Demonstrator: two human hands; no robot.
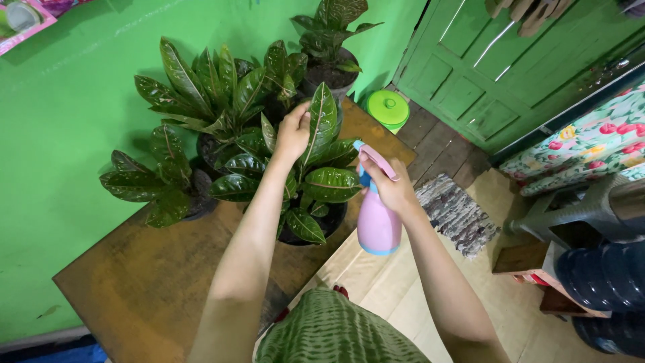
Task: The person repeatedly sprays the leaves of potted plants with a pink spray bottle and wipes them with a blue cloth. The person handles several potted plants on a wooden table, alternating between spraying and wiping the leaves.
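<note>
While the right hand [396, 188] is wrapping its fingers round the neck of a pink spray bottle [377, 225], with the trigger under them, the bottle is hanging upright just off the table's edge, at about four o'clock from the nearest plant. Its nozzle is pointing toward the leaves. Being plastic and small, the bottle is likely handling light, though liquid inside would be adding some weight and the smooth sides could be turning slippery when wet; the narrow neck below the trigger looks the surest place to be holding it.

At ten o'clock from the bottle, the left hand [293, 132] is pinching a long, upright leaf [321, 121] between thumb and fingers, closed lightly on its edge. That leaf is probably bending easily and tearing if pulled hard, so holding it near the midrib seems safest. It is growing from a dark pot [321, 225] sitting on the wooden table [141, 282].

Farther off, at nine o'clock, a second plant [158, 185] is standing near the green wall [60, 134]. A third plant [208, 87] is rising at eleven o'clock, and a fourth plant [332, 33] is sitting at twelve. At one o'clock a green lidded tub [388, 107] is resting on the floor, near a green door [484, 74].
</note>
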